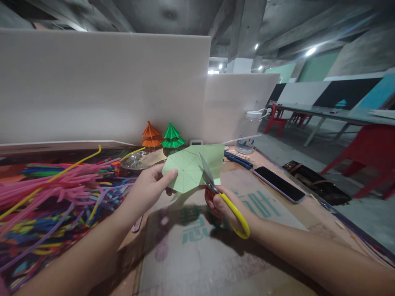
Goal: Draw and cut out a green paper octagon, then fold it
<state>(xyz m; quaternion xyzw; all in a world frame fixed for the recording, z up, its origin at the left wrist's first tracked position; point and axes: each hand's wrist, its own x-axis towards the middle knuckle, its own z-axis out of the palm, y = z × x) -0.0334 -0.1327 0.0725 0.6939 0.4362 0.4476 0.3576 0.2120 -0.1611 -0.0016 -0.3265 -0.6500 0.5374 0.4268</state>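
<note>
My left hand (157,179) pinches the left edge of a light green sheet of paper (185,164), thumb on top. Lines crossing at a centre point are drawn on the paper, and its left part has a many-sided outline. In my right hand (225,201) is a pair of scissors (236,216) with yellow handles. Their blades are around the paper, right of the drawn lines, with one blade showing above it. A strip of the paper hangs below the lower edge. Under both hands lies a printed cardboard sheet (185,263).
Many coloured pipe cleaners (61,185) cover the left side, near a metal dish (134,160). Behind the paper stand an orange paper tree (151,135) and a green paper tree (173,135). To the right are a utility knife (239,159), a phone (277,183) and a water bottle (247,131).
</note>
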